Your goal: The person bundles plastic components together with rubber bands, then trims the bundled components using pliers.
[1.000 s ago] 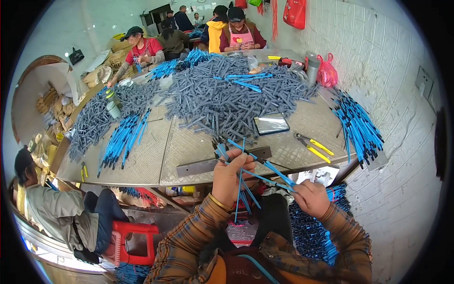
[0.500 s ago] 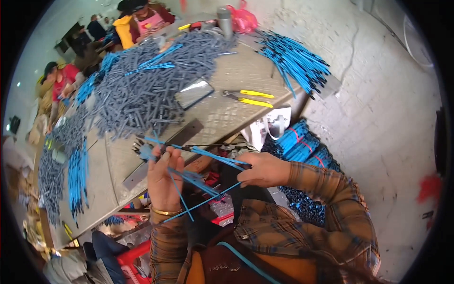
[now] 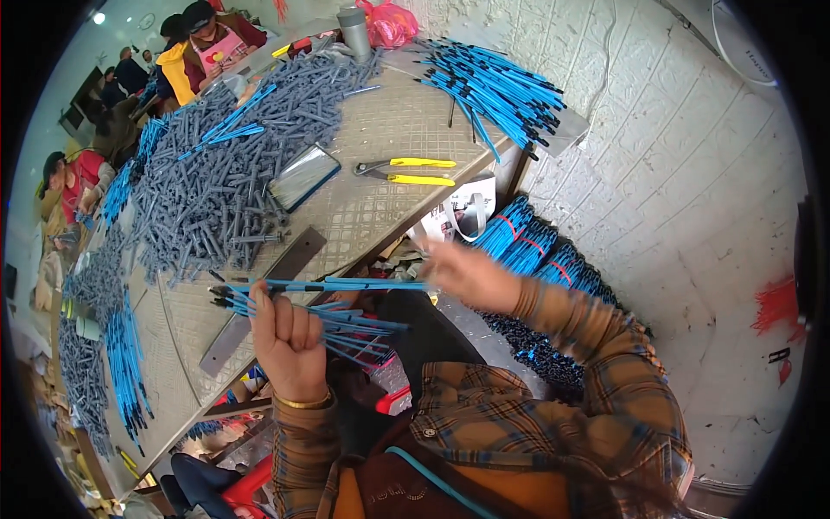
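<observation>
Left of centre, the left hand (image 3: 290, 344) grips fanned blue rods (image 3: 353, 323); a slackened hold could spill them. At centre, the right hand (image 3: 469, 276) blurs; I cannot tell its grip.

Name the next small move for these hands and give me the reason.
Probably bring the right hand down to gather the splayed lower ends of the blue rods. The left hand clasps the bunch near its black tips, but the lower rods fan out loosely, while the blurred right hand is by the far ends of the upper ones.
</observation>
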Demonstrator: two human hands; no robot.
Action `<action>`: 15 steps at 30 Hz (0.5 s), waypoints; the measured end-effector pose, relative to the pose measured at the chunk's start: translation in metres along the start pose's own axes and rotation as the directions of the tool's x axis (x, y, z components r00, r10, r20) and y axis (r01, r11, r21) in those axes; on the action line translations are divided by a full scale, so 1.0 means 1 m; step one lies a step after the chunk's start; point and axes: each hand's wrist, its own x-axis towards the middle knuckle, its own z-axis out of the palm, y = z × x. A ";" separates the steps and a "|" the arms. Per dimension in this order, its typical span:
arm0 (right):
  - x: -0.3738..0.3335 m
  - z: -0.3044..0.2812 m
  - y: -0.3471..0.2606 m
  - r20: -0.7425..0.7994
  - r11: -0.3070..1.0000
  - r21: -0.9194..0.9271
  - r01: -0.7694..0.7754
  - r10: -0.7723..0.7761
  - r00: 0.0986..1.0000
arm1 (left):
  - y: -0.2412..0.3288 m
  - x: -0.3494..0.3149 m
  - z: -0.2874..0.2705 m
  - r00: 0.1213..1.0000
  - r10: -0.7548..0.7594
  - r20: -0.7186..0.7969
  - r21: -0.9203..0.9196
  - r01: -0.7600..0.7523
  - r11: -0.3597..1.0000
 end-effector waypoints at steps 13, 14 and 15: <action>0.085 -0.178 0.143 -0.543 0.367 -0.810 -0.458 -0.174 0.821 | 0.014 -0.046 -0.019 0.923 -0.349 0.163 0.051 0.345 0.937; 0.092 -0.178 0.140 -0.558 0.440 -0.783 -0.440 -0.186 0.808 | 0.017 -0.048 -0.019 0.929 -0.335 0.158 0.052 0.331 0.942; 0.101 -0.178 0.137 -0.552 0.443 -0.786 -0.430 -0.191 0.812 | 0.019 -0.050 -0.018 0.924 -0.361 0.124 0.124 0.347 0.930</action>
